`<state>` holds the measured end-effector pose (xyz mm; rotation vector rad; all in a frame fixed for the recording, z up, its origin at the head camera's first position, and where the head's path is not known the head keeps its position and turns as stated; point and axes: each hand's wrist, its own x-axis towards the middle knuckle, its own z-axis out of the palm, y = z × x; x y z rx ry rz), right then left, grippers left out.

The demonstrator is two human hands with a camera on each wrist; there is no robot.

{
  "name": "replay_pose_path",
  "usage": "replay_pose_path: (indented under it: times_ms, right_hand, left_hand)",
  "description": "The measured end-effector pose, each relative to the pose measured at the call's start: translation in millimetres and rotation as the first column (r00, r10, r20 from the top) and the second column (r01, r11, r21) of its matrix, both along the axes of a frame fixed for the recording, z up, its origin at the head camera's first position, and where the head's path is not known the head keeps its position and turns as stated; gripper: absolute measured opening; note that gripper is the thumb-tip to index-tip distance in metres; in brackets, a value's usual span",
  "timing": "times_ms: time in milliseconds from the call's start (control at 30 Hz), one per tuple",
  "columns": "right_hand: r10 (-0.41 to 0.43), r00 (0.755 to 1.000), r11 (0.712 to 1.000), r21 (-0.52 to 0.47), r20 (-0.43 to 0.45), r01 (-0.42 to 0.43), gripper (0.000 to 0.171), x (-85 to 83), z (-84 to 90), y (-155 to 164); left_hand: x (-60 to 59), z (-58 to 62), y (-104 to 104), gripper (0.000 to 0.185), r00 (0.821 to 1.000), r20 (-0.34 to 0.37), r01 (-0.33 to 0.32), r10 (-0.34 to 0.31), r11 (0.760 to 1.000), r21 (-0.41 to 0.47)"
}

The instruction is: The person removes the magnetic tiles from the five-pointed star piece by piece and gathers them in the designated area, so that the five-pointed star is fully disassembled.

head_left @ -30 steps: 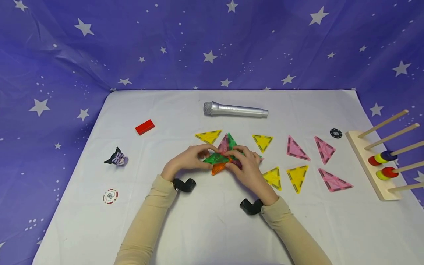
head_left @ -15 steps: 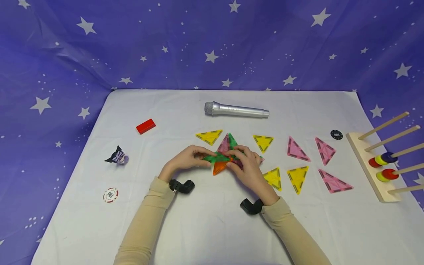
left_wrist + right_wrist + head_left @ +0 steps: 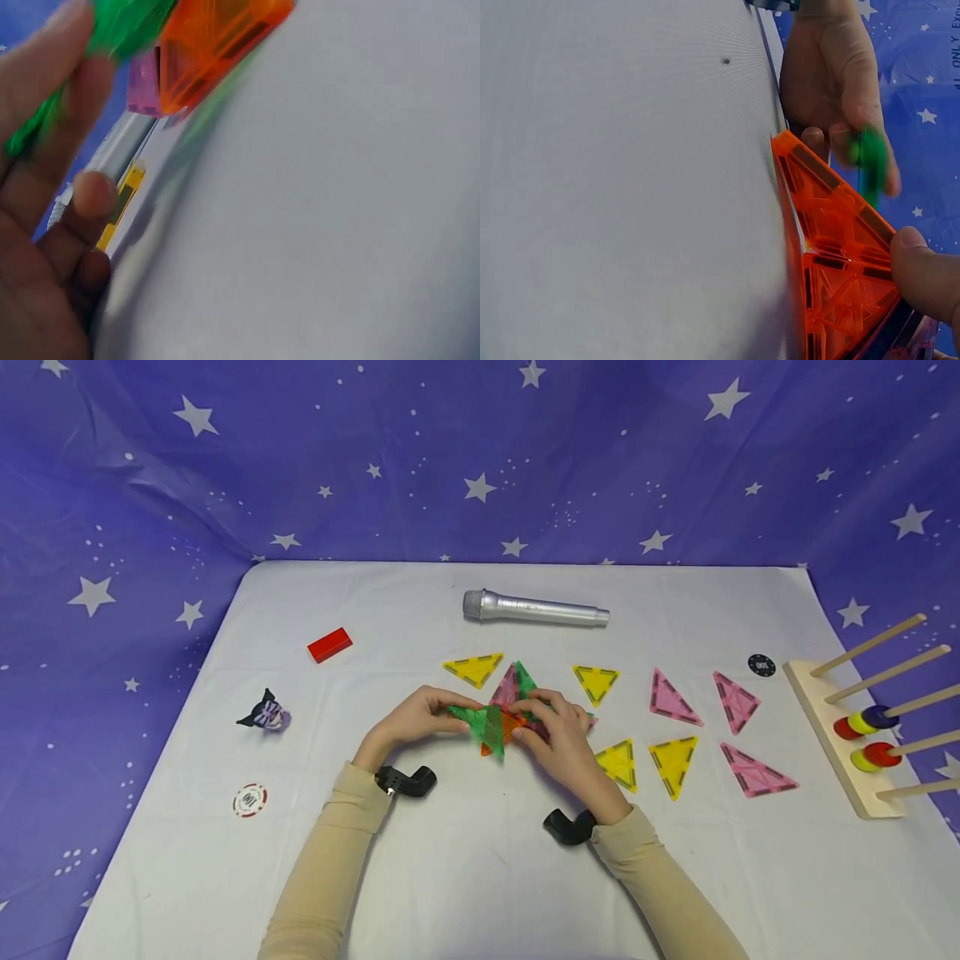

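Note:
A cluster of see-through magnetic triangle tiles lies mid-table. My left hand (image 3: pixel 444 710) pinches a green triangle tile (image 3: pixel 480 727), tilted up on edge over the left of an orange triangle tile (image 3: pixel 512 723). My right hand (image 3: pixel 537 720) grips the orange tile, with its thumb (image 3: pixel 922 274) on the tile's face (image 3: pixel 832 247). Behind them a pink tile (image 3: pixel 507 687) and a second green tile (image 3: pixel 526 679) stand joined. The left wrist view shows the green tile (image 3: pixel 112 30) between my fingers, next to the orange tile (image 3: pixel 217 37).
Loose yellow triangles (image 3: pixel 472 668) (image 3: pixel 596 682) (image 3: pixel 673 762) and pink triangles (image 3: pixel 671 697) (image 3: pixel 756 770) lie around the cluster. A silver microphone (image 3: pixel 534 608) lies behind it. A red block (image 3: pixel 329 645), cat figure (image 3: pixel 264 714) and poker chip (image 3: pixel 250 800) sit left; a wooden peg rack (image 3: pixel 832 727) stands right.
My left hand has swung the green tile from lying flat to tilted on edge, its point now down over the orange tile. The right hand has stayed put.

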<state>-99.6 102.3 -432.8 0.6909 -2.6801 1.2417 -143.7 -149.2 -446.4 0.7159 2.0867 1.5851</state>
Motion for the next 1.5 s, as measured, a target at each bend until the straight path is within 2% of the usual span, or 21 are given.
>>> replay_pose_path:
  times_ms: [100, 200, 300, 367, 467, 533, 633, 767, 933, 1000, 1067, 1133, 1300, 1367, 1500]
  right_hand:
    - [-0.006, 1.000, 1.000, 0.000, 0.000, 0.006, 0.025, -0.1, 0.6, 0]
    - [-0.006, 1.000, 1.000, -0.001, 0.003, 0.006, 0.025, -0.1, 1.1, 0]
    - [-0.003, 1.000, 1.000, -0.005, 0.009, 0.003, 0.024, -0.3, 0.9, 0]
    - [-0.001, 1.000, 1.000, -0.009, 0.011, 0.001, 0.023, -0.2, 0.7, -1]
    - [-0.003, 1.000, 1.000, -0.014, 0.012, 0.003, 0.022, 0.0, 0.7, -1]
    - [-0.004, 1.000, 1.000, -0.014, 0.010, 0.004, 0.021, 0.2, 0.8, -1]
    - [-0.006, 1.000, 1.000, -0.009, 0.009, 0.007, 0.021, 0.1, 0.6, -1]
    - [-0.006, 1.000, 1.000, -0.013, 0.004, 0.006, 0.021, -0.2, 0.2, -1]
    - [-0.004, 1.000, 1.000, -0.024, -0.001, 0.004, 0.021, -0.1, -0.1, -1]
    - [-0.005, 1.000, 1.000, -0.025, -0.001, 0.005, 0.021, -0.2, -0.3, -2]
    - [-0.007, 1.000, 1.000, -0.023, -0.002, 0.007, 0.021, -0.2, -0.4, -2]
    - [-0.009, 1.000, 1.000, -0.021, -0.002, 0.009, 0.021, -0.2, -0.6, -2]
    - [-0.011, 1.000, 1.000, -0.020, -0.001, 0.011, 0.020, 0.1, -0.7, -2]
    - [-0.008, 1.000, 1.000, -0.022, -0.003, 0.008, 0.020, 0.3, -0.5, -2]
    - [-0.006, 1.000, 1.000, -0.028, -0.008, 0.006, 0.021, 0.4, -0.4, -2]
  left_hand:
    - [2.1, 0.8, -2, 0.031, 0.996, 0.052, -0.068, 0.067, 0.998, 0.018]
    - [4.1, 1.3, -4, 0.028, 0.994, 0.059, -0.098, 0.095, 0.994, 0.041]
    - [5.8, 1.2, -8, 0.023, 0.990, 0.062, -0.132, 0.126, 0.985, 0.112]
    - [7.3, 2.5, -11, 0.020, 0.986, 0.053, -0.167, 0.160, 0.969, 0.181]
    - [8.9, 4.2, -19, 0.015, 0.968, 0.025, -0.248, 0.251, 0.929, 0.275]
    - [10.2, 5.3, -25, 0.015, 0.943, 0.023, -0.322, 0.332, 0.896, 0.306]
    - [12.0, 7.5, -34, 0.020, 0.890, 0.047, -0.443, 0.453, 0.838, 0.319]
    - [12.2, 9.7, -44, 0.028, 0.807, 0.068, -0.581, 0.587, 0.766, 0.274]
    - [10.8, 9.7, -50, 0.031, 0.701, 0.014, -0.711, 0.713, 0.697, 0.090]
    - [10.2, 9.9, -50, 0.031, 0.670, -0.017, -0.742, 0.742, 0.670, 0.016]
    - [9.1, 9.4, -49, 0.031, 0.650, -0.044, -0.760, 0.759, 0.649, -0.029]
    - [7.8, 8.3, -49, 0.030, 0.638, -0.082, -0.770, 0.765, 0.635, -0.063]
    - [7.5, 5.9, -48, 0.028, 0.635, -0.196, -0.772, 0.747, 0.623, -0.125]
    - [9.2, 6.7, -48, 0.027, 0.624, -0.246, -0.781, 0.742, 0.605, -0.158]
    - [13.7, 12.6, -45, 0.029, 0.597, -0.350, -0.802, 0.722, 0.552, -0.229]
